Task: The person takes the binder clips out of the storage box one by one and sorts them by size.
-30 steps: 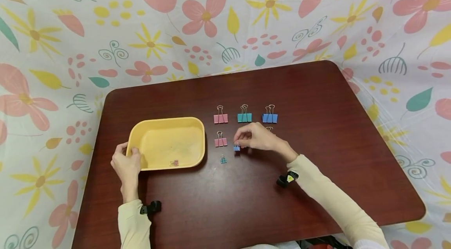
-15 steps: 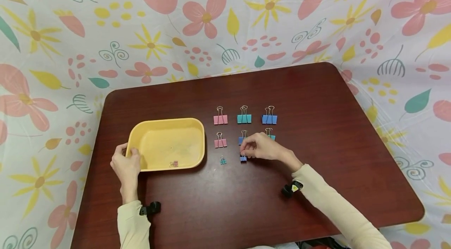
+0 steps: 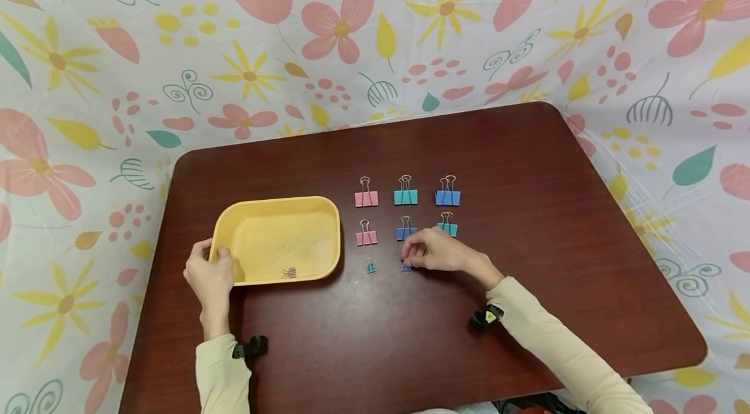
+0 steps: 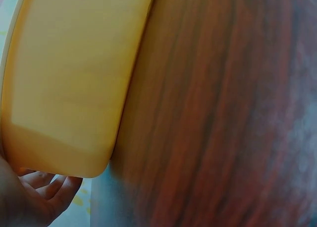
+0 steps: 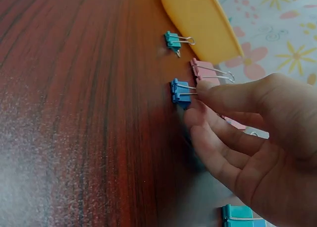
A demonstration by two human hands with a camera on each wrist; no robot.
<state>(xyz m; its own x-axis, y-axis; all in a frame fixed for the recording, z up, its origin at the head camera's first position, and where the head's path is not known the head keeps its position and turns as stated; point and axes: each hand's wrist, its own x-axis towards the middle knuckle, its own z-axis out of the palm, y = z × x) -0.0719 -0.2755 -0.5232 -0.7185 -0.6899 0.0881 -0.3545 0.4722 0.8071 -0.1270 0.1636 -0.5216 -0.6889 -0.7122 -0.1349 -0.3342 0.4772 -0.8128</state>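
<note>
My right hand (image 3: 436, 250) pinches the wire handle of a small blue binder clip (image 5: 181, 91) between thumb and fingertips, close to the table surface. Just behind it in the head view stands a medium blue binder clip (image 3: 406, 229). To its left is a small teal binder clip (image 3: 371, 266). My left hand (image 3: 209, 274) grips the left end of a yellow tray (image 3: 334, 251), thumb over the rim and fingers outside. Inside the tray, near its front wall, lies a small pink binder clip (image 3: 290, 273).
A back row holds large pink (image 3: 366, 198), teal (image 3: 405, 197) and blue (image 3: 448, 198) binder clips. In the middle row are a pink clip (image 3: 366, 238) and a teal clip (image 3: 448, 229). A flowered cloth (image 3: 375, 36) hangs behind the dark wooden table (image 3: 527, 206).
My right hand has moved a little right and toward the front edge with the small blue binder clip, uncovering the medium blue and teal clips. The left hand and tray stay put.
</note>
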